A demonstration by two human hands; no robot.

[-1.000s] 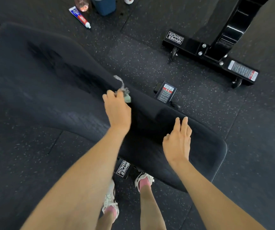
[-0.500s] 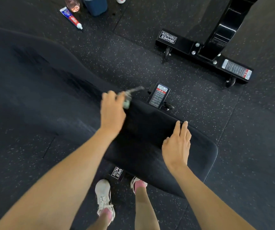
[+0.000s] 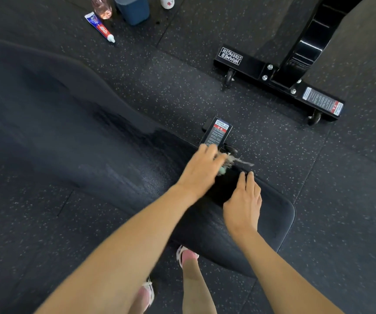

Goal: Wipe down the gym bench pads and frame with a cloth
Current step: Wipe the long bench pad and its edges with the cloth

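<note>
A long black bench pad (image 3: pixel 64 141) runs from the upper left down to its rounded end (image 3: pixel 273 223) at the lower right. My left hand (image 3: pixel 201 169) holds a small pale cloth (image 3: pixel 227 165) against the pad's far edge; the cloth is motion-blurred and mostly hidden under the fingers. My right hand (image 3: pixel 243 202) lies flat on the pad just right of it, fingers straight and together. A damp streak shows on the pad to the left of my left hand. Part of the bench frame with a warning label (image 3: pixel 217 132) sticks out beyond the far edge.
A second black machine base (image 3: pixel 275 82) with small wheels and a brand label stands on the speckled rubber floor at the upper right. At the top are a tube (image 3: pixel 99 27), a pink bottle (image 3: pixel 102 6), a blue bin (image 3: pixel 133 9) and a white bottle (image 3: pixel 167 1). My feet (image 3: pixel 187 256) are under the pad.
My left hand has swept the cloth along the pad's far edge to the right, ending close to my right hand. My right hand has stayed flat on the pad.
</note>
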